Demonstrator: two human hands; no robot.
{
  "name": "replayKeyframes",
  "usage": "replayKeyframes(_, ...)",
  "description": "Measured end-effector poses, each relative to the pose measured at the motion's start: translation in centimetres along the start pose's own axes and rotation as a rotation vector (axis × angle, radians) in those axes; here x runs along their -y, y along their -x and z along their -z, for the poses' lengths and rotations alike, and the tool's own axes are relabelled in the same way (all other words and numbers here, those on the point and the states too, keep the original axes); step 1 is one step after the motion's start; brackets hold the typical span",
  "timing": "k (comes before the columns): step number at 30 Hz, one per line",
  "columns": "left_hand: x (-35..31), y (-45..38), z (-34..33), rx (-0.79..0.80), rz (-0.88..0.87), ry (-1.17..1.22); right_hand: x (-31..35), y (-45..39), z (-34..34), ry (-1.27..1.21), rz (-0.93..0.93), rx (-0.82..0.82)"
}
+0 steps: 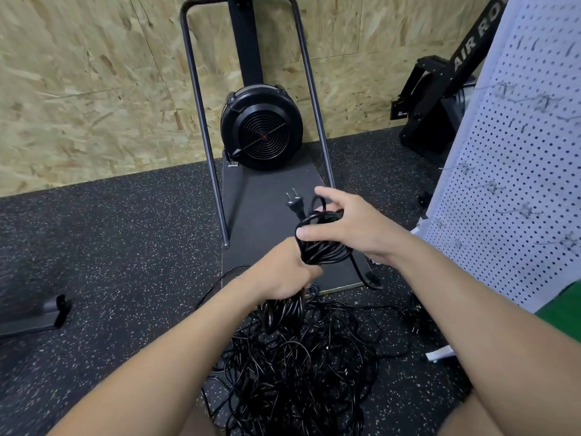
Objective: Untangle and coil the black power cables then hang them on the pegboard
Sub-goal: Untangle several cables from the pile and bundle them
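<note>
A coiled black power cable (320, 247) is held in front of me at the centre of the view. My left hand (283, 275) grips its lower part in a closed fist. My right hand (349, 228) wraps its fingers around the coil's top, thumb stretched out to the left. The cable's two-pin plug (295, 202) sticks up just left of my right hand. A big tangled heap of black cables (295, 366) lies on the floor below my hands. The white pegboard (518, 190) with metal hooks stands at the right.
A black fan machine (262, 127) on a dark platform (267, 190) with a tall metal frame stands straight ahead against the chipboard wall. A black rower (440, 99) leans at the back right. A dark foot piece (47, 313) lies on the speckled rubber floor at left.
</note>
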State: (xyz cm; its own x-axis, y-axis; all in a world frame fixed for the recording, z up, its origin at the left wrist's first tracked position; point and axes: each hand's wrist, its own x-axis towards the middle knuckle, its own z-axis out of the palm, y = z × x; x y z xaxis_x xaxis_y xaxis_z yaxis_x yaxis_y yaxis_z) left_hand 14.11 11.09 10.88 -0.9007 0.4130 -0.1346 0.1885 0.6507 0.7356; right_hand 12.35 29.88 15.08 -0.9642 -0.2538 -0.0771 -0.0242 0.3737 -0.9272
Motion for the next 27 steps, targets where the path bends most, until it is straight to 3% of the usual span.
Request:
replayKeyframes(3, -0.4, 0.0, -0.7, 0.017, -0.044, -0.050, 0.0, -0.3, 0.0, 0.071, 0.076, -0.033)
replayKeyframes(6, -0.2, -0.4, -0.8, -0.037, -0.040, -0.093, -0.3, -0.6, -0.9, 0.083, 0.141, -0.181)
replayKeyframes(9, -0.1, -0.1, -0.6, -0.147, -0.045, -0.092, -0.6, -1.1, -1.8, -0.034, 0.175, -0.301)
replayKeyframes(13, -0.3, 0.6, -0.4, -0.321, -0.078, 0.081, -0.5, -1.8, -1.3, -0.327, 0.085, -0.386)
replayKeyframes(16, 0.2, 0.5, -0.3, -0.425, -0.171, -0.101, -0.5, -2.1, -1.4, -0.465, 0.012, -0.391)
replayKeyframes(19, 0.8, 0.1, -0.1, -0.422, -0.172, -0.228, -0.9, -2.4, -1.8, -0.489, -0.019, -0.382)
replayKeyframes(23, 1.0, 0.1, 0.9, -0.281, -0.083, 0.043, -1.4, -2.5, -2.0, -0.496, 0.003, -0.296)
replayKeyframes(27, 0.6, 0.3, 1.2, -0.305, -0.029, 0.153, -1.9, -2.3, -1.4, -0.575, 0.069, -0.145)
